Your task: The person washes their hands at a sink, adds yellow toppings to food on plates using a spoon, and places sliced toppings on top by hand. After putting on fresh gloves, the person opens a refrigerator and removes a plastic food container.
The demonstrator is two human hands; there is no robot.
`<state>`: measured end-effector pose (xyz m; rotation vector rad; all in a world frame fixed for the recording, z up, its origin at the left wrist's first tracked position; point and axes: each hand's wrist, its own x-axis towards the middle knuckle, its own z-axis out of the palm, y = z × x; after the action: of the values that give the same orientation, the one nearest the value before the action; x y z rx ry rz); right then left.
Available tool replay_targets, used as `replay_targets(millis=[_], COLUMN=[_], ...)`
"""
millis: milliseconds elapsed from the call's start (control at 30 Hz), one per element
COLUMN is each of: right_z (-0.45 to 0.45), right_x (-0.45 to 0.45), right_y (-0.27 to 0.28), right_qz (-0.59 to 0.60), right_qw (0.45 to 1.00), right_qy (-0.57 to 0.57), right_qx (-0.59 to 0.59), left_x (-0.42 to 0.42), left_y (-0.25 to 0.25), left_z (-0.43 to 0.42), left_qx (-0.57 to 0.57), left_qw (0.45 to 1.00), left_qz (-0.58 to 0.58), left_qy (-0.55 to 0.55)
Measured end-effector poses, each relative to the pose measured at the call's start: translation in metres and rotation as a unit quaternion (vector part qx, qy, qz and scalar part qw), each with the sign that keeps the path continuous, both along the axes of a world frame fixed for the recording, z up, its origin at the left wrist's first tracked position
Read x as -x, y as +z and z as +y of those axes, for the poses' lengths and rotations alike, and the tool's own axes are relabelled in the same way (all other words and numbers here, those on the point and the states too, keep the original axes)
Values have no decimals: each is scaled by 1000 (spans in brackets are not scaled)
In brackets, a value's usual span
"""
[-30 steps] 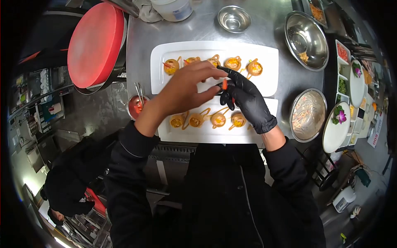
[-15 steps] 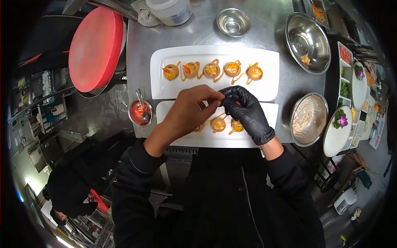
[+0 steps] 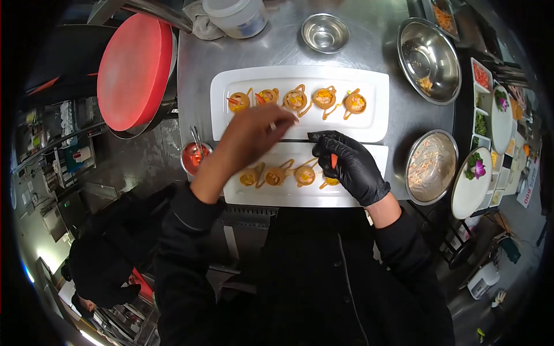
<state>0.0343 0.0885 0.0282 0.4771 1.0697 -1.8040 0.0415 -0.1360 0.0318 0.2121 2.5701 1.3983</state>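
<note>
My bare left hand (image 3: 254,138) hovers over the gap between two long white plates, its fingers smeared by motion. My right hand (image 3: 349,167), in a black glove, is closed on an orange-red piece of food (image 3: 334,160) above the near plate. Several round golden shells (image 3: 295,100) with a yellow and pink filling sit in a row on the far plate (image 3: 369,86), over brown sauce zigzags. Red strips (image 3: 233,100) top the two leftmost. On the near plate (image 3: 369,158) stand several more shells (image 3: 275,176), the rightmost partly behind my glove.
Left of the plates is a small bowl (image 3: 187,166) of red pieces with utensils. To the right are a metal bowl of creamy mix (image 3: 420,181) and a larger bowl (image 3: 443,75). A small steel bowl (image 3: 337,41) stands behind. Another person (image 3: 98,265) bends at lower left.
My left hand has moved away from my right, to the left, uncovering shells on the near plate. My right hand has shifted slightly right and down, and the orange-red piece now shows.
</note>
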Motion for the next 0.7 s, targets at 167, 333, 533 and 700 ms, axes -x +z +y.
replay_targets(millis=[167, 333, 533, 700], right_z=[9, 14, 12, 6], right_x=[-4, -5, -7, -5], right_y=[0, 1, 3, -9], right_qz=[37, 82, 104, 37], right_qw=[999, 995, 994, 993], right_qy=[0, 26, 22, -77], right_qx=[-37, -46, -40, 77], left_x=[40, 49, 52, 47], left_y=[-23, -31, -40, -25], left_z=[-12, -11, -10, -5], left_qx=[103, 179, 192, 221], left_qw=[990, 975, 969, 959], left_qz=[89, 109, 129, 171], left_qy=[-28, -76, -85, -50])
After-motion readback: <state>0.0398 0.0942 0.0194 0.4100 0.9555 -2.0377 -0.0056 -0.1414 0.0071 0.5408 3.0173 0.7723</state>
